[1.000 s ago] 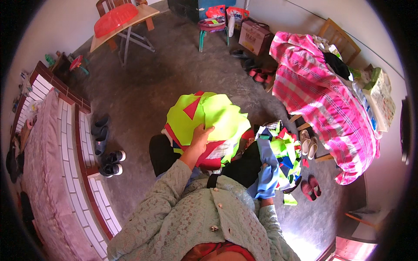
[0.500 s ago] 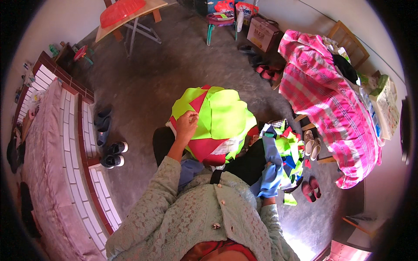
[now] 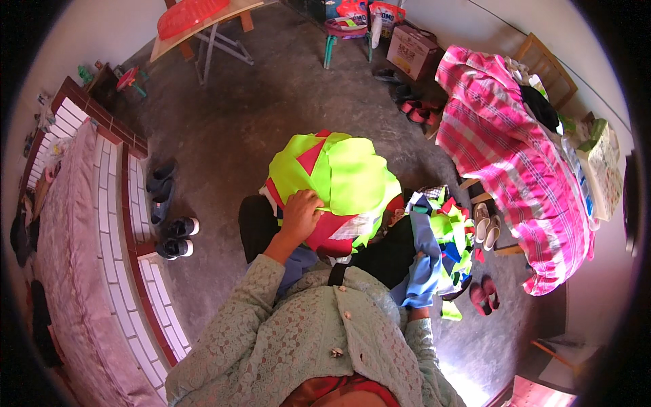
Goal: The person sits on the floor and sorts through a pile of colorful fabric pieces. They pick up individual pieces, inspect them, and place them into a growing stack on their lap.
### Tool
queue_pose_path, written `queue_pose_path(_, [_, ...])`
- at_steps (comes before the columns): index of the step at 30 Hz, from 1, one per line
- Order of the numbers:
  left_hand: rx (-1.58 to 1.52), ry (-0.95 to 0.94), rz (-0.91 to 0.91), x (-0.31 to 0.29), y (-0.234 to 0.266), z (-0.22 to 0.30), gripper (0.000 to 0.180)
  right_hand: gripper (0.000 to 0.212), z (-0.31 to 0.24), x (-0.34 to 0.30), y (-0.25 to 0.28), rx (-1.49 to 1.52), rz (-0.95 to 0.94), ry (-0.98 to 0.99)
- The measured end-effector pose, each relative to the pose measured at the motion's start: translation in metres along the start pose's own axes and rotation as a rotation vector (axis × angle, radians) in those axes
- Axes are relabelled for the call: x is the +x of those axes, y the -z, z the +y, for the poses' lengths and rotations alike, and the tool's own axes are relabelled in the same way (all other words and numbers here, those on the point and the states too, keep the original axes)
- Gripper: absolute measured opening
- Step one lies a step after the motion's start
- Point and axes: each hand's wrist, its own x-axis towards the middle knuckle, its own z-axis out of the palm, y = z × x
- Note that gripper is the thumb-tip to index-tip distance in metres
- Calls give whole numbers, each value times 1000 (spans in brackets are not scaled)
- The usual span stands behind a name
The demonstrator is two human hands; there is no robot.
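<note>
Lime cloth (image 3: 363, 166) covers most of the one bundle (image 3: 346, 193) at the centre of the frame, and its lower left edge meets the fingertips of the left hand (image 3: 302, 209). Those fingers are bent close together; whether they pinch the cloth, I cannot tell. Most of the bundle lies above and to the right of them. Of two hands, the right is hidden under one blue cloth (image 3: 421, 261), right of centre, so its grip cannot be told.

Just beside the blue cloth is one pile of scraps (image 3: 456, 234), too jumbled to count. Further right stand two cream shoes (image 3: 485, 225), with two red shoes (image 3: 484, 296) below them. Left of centre are two dark slippers (image 3: 161, 191) and two black shoes (image 3: 178, 239). One pink plaid cloth (image 3: 505, 149) fills the upper right, near one box (image 3: 411, 52). One stool (image 3: 347, 30) stands at the top centre; one red basin (image 3: 193, 17) sits on one table (image 3: 234, 12), upper left.
</note>
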Motion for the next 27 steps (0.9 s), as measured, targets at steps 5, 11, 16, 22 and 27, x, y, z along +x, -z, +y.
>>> queue_pose_path(5, [-71,-71,-55,-4,12,3,19,21,-27,1,1,34,-30,-115])
queue_pose_path(11, [-133,-85,-73,-7,21,9,21,17,-30,3,3,45,-43,-91])
queue_pose_path(16, [-159,-65,154,45,49,10,30,22,-24,2,3,-60,-13,-25])
queue_pose_path(22, [45,-71,171,81,32,29,52,19,-20,3,2,30,-39,-131])
queue_pose_path(27, [284,0,-143,37,-45,19,67,18,-25,4,1,-51,15,-45])
